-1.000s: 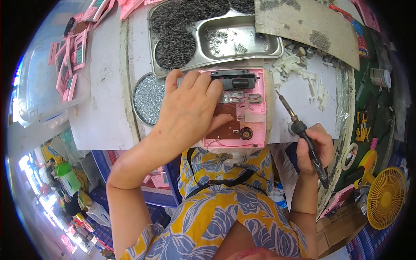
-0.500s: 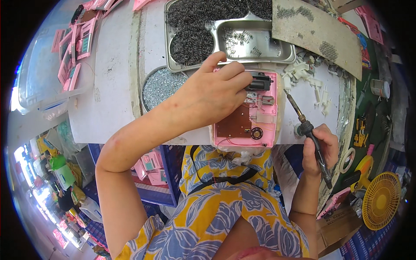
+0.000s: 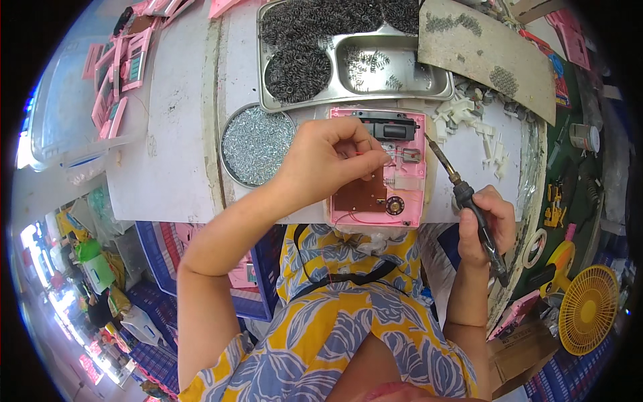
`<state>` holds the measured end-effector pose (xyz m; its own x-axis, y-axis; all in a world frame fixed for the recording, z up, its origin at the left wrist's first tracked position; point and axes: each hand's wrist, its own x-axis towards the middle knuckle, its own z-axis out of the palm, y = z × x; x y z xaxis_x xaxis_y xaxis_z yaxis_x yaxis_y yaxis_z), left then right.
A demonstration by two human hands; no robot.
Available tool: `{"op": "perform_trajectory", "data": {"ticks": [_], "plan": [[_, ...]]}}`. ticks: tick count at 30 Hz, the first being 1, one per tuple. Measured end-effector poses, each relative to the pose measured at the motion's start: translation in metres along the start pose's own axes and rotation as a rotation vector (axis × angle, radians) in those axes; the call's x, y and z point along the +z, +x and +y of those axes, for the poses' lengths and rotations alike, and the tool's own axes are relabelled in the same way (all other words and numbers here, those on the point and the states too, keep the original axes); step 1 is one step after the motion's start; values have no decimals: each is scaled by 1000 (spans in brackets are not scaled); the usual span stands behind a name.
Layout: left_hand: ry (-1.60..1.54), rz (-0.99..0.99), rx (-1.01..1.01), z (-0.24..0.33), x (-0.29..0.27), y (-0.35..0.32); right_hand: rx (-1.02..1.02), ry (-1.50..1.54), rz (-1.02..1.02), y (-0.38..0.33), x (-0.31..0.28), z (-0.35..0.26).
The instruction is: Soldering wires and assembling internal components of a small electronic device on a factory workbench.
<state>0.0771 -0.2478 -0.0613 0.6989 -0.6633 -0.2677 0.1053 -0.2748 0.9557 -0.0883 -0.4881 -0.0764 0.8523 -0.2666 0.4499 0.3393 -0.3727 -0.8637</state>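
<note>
A pink plastic housing (image 3: 410,191) lies open in front of me, holding a brown circuit board (image 3: 358,195), a black block (image 3: 394,129), a small round black part (image 3: 395,205) and thin wires. Over its left half, my left hand (image 3: 329,161) is closed in a pinch, thumb against fingers. A bit of red shows at the fingertips, but what they hold cannot be made out. My right hand (image 3: 492,224) grips a soldering iron (image 3: 463,193) by its dark handle. The iron's tip points up and left, beside the housing's right edge near the black block.
Beyond the housing stands a metal tray (image 3: 375,94) with dark springs; a round dish of small screws (image 3: 258,151) sits left. White plastic parts (image 3: 462,110) and a board with small metal pieces (image 3: 492,57) lie right. A yellow fan (image 3: 589,309) is at far right.
My left hand has drawn back toward me from the housing's far edge, uncovering the black block, and now pinches. The soldering iron has shifted slightly left, its tip nearer the housing.
</note>
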Motion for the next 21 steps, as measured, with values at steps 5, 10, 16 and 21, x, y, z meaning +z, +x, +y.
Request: {"op": "perform_trajectory", "data": {"ticks": [5,10,16,21], "plan": [[-459,67,-74,-9,15,-4,217,209,215,4,30,-5],[-577,131,-1,-14,26,-8,303,383,59,46,74,-6],[-468,150,-2,-15,24,-9,257,339,-31,58,96,-7],[-204,131,48,-11,16,-13,233,246,20,46,93,-1]]}}
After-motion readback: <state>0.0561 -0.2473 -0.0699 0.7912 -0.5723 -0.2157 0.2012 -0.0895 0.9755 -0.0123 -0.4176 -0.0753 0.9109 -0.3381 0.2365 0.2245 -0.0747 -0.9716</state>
